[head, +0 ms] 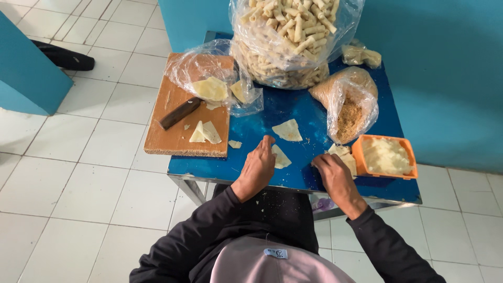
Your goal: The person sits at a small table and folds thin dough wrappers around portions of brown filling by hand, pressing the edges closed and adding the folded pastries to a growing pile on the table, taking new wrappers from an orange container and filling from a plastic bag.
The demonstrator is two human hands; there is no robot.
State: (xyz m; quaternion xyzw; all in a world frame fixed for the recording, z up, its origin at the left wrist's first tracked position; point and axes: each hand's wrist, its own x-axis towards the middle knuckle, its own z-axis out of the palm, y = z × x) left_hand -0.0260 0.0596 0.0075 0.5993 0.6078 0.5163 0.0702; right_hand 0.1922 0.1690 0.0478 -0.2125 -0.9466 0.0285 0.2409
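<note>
My left hand rests on the blue table, fingertips on a pale triangular wrapper sheet. My right hand lies near the front edge, fingers curled over a small stack of pale wrappers beside an orange tub of whitish filling. Another wrapper sheet lies flat further back on the table. Whether the right hand grips anything is hidden by its own fingers.
A wooden cutting board at the left carries a dark-handled knife, cut wrapper pieces and a plastic bag of sheets. Behind stand a big bag of rolled sticks and an open bag of crumbs. Blue walls, white tiled floor.
</note>
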